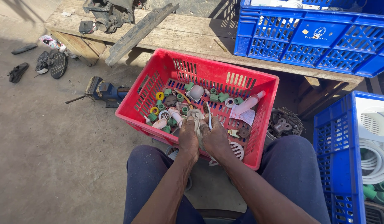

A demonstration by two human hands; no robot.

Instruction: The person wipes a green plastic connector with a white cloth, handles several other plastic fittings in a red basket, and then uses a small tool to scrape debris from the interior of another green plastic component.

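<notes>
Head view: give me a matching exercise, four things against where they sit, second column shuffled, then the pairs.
Things:
1. red crate
2. blue bench vise
3. shoes
4. white plastic bottle

Places:
A. on the ground, far left
B. inside the red crate, right side
C. on the ground in front of the person's knees
D. on the ground just left of the red crate

Pairs: 1-C, 2-D, 3-A, 4-B

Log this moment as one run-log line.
left hand: grips pale cloth rag | right hand: grips same rag | below: red slatted plastic crate of green pipe fittings | ground: blue metal vise
</notes>
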